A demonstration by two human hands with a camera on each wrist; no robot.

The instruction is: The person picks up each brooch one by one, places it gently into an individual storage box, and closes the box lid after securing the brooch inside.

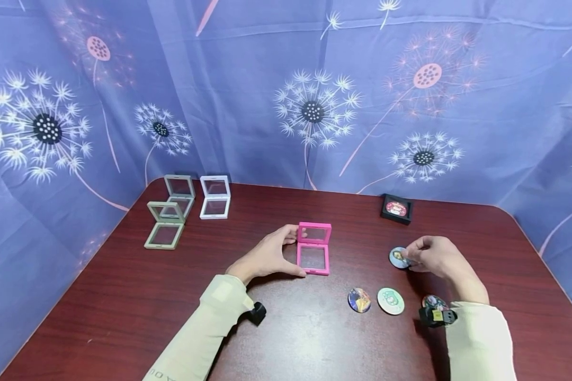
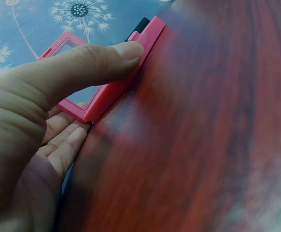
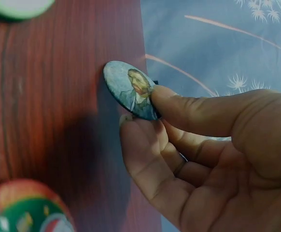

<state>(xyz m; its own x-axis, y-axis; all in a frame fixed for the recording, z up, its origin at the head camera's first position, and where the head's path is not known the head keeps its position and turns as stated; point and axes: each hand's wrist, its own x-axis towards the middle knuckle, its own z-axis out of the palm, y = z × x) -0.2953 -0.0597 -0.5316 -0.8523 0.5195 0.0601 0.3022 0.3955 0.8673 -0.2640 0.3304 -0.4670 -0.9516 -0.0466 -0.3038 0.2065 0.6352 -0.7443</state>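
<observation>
Your right hand pinches the portrait badge between thumb and fingers, tilted on the table; your left hand grips the open pink case, still empty, at 9 o'clock of the badge; three badges wait at 6 o'clock; black case at 12 o'clock already filled.

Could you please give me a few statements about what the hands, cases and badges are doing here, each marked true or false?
1. The left hand grips the open pink case. True.
2. The right hand is idle, holding nothing. False: it pinches a portrait badge between thumb and fingers.
3. Three more badges lie on the table near the right wrist. True.
4. The black case stands open and empty. False: it lies closed, with a picture showing inside.
5. The white case is open. True.
</observation>
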